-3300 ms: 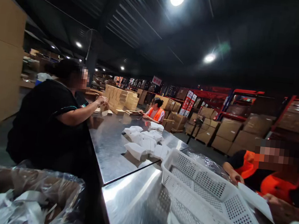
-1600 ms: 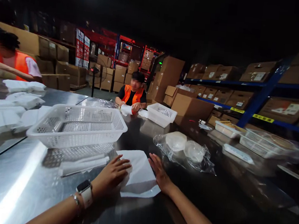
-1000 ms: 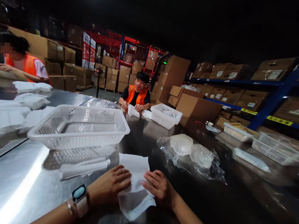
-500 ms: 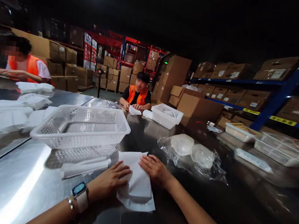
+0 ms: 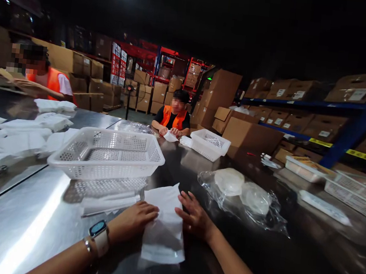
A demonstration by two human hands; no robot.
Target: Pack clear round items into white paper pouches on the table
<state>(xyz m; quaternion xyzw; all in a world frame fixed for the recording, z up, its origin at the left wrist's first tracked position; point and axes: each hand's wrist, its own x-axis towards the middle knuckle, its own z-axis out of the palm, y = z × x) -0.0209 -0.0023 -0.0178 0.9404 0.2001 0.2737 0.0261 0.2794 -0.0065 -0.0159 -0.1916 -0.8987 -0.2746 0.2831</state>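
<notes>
A white paper bag [image 5: 164, 231] lies on the shiny steel table [image 5: 29, 230] in front of me, partly folded. My left hand [image 5: 133, 221], with a watch on its wrist, rests on the bag's left edge, fingers curled loosely and pressing it down. My right hand [image 5: 196, 217] lies on the bag's right edge with its fingers stretched flat. A white plastic basket [image 5: 109, 153] stands upside down just beyond the bag, over a thin stack of flat white bags [image 5: 107, 203].
A clear plastic bag of round lids [image 5: 242, 195] lies to the right. A co-worker in an orange vest [image 5: 173, 118] sits across with a second basket [image 5: 210, 144]. Another person [image 5: 41, 80] works at far left behind piles of white bags [image 5: 13, 136]. Trays [image 5: 353, 196] and cartons line the right.
The view swung from the left co-worker to my own hands. Since then both hands have folded the flat white bag narrower and now press its two sides.
</notes>
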